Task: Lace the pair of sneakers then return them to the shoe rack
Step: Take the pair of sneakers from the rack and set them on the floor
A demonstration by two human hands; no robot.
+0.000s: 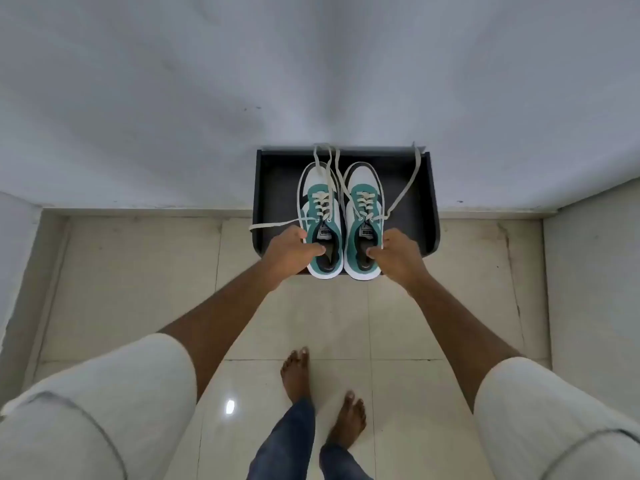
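Two white, teal and black sneakers sit side by side on the top of a dark shoe rack [420, 202], toes toward the wall. My left hand [289, 252] grips the collar of the left sneaker [320, 206], thumb inside the opening. My right hand [398, 258] grips the collar of the right sneaker [363, 206] the same way. Both shoes are laced through the eyelets, and their cream lace ends [403, 190] trail loose over the rack and its left edge.
The rack stands against a pale wall [311, 81]. Glossy cream floor tiles [138, 289] spread in front of it. My bare feet [296, 374] stand just behind the rack. Walls close in on the left and right sides.
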